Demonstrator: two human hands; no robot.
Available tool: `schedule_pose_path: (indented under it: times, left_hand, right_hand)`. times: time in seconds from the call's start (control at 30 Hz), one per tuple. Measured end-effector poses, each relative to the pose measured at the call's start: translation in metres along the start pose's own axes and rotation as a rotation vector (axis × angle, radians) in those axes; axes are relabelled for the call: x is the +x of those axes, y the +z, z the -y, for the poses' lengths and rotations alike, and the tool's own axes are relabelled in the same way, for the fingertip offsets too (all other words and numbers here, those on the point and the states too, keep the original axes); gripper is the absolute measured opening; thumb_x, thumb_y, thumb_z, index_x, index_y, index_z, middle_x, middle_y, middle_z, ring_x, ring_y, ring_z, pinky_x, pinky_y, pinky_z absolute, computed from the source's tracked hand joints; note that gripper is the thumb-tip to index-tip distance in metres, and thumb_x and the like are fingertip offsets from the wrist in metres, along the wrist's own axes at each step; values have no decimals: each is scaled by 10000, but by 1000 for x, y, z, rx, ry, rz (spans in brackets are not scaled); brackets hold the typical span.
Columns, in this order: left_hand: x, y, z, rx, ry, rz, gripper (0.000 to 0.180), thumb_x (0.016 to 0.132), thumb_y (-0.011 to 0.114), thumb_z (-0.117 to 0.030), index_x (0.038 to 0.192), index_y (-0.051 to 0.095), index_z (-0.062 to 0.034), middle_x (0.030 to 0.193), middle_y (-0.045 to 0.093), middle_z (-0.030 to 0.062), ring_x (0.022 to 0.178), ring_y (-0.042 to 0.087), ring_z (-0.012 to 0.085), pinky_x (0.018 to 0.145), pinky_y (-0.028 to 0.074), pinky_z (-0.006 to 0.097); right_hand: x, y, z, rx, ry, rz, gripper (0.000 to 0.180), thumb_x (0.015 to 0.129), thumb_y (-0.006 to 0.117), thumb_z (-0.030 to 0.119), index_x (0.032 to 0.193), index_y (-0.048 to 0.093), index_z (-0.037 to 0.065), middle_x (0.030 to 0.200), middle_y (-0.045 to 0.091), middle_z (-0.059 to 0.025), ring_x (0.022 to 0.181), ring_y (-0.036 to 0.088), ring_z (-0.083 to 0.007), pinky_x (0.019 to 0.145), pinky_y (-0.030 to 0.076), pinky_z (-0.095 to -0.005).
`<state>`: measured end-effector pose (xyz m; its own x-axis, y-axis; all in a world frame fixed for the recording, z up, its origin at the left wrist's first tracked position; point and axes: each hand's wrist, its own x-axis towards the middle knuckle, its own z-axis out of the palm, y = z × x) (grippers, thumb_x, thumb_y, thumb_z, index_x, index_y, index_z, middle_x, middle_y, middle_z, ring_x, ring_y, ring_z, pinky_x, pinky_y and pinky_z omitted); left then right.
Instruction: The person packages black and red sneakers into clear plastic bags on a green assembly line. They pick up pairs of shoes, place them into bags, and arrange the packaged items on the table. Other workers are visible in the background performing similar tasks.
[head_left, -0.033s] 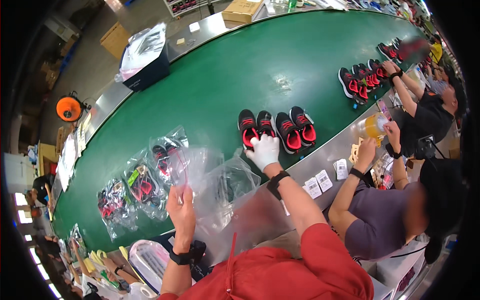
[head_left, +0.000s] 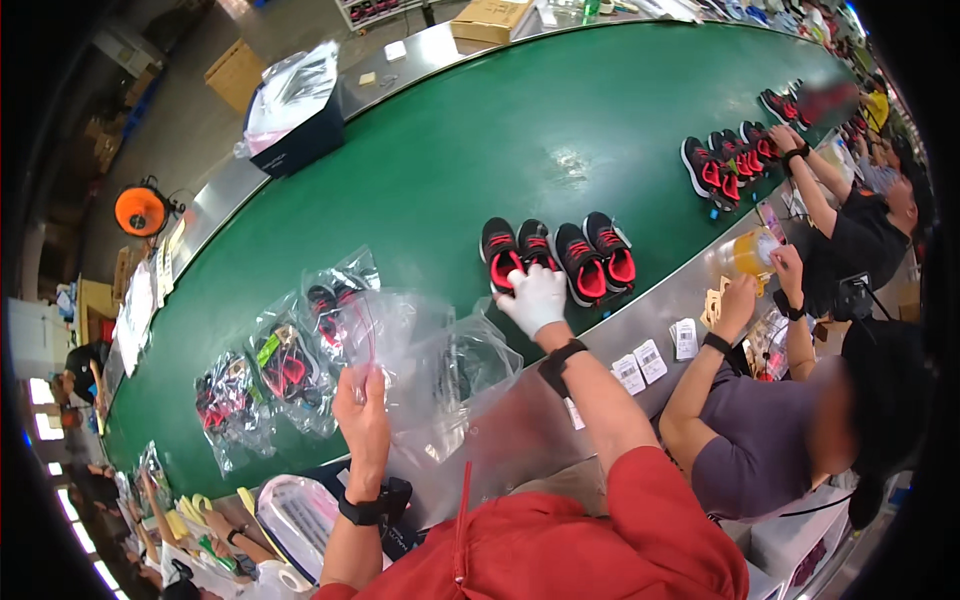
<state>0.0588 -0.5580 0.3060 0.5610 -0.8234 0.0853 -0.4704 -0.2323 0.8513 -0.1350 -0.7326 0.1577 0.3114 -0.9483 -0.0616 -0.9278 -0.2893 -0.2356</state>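
Clear plastic bag is in my left hand, fingers pinched on its near edge, mouth held up and facing 12 o'clock over the belt's near rim. Right hand wears a white glove and sits on the heel of the left-most black-and-red shoe; fingers curled over it, closed on the shoe as far as I can tell.

Doing this well, my read: grip both shoes of the pair together, heels toward me, and keep the bag mouth spread wide with the left thumb so the soles slide in without snagging the film. Film is limp, so it's likely to fold shut if the pinch slackens.

A second pair stands just beside the first, at 3 o'clock of it, touching or nearly.

Packages and labels:
- bagged shoes in a row on the green conveyor belt, running toward 8 o'clock from my left hand.
- small white label cards on the steel side rail, 4 o'clock of the right hand.
- cardboard box at the far belt edge, 12 o'clock.
- dark bin with a loose clear bag on top, 11 o'clock.
- yellow tape roll in a co-worker's hand, 3 o'clock.
- white sheets on the far rail, 9 o'clock; print too small to tell.
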Motion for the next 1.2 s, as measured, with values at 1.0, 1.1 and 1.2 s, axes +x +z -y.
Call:
schedule_pose_path:
  times: [1.0, 1.1, 1.2]
  left_hand:
    - [-59, 5, -73, 270, 816, 843, 75, 845, 530, -94, 813, 537, -26, 653, 558, 220, 577, 521, 414, 513, 439, 395]
    - [-51, -15, -20, -7, 361, 527, 16, 812, 543, -59, 807, 535, -46, 579, 513, 214, 541, 523, 408, 486, 433, 409]
    - [-113, 3, 6, -72, 453, 516, 34, 800, 555, -46, 792, 522, -49, 580, 504, 218, 569, 540, 408, 489, 436, 410]
  right_hand:
    - [-163, -19, 66, 1292, -413, 413, 300, 776, 594, 349, 960, 648, 118, 937, 639, -98, 874, 597, -290, 878, 406, -398]
    - [-145, -44, 71, 437, -351, 203, 364, 771, 612, 296, 1076, 602, 98, 1004, 624, -126, 929, 596, -281, 905, 406, -406]
    - [-147, -46, 71, 635, -35, 151, 271, 862, 527, 126, 1118, 573, 52, 927, 625, -79, 905, 591, -188, 883, 440, -352]
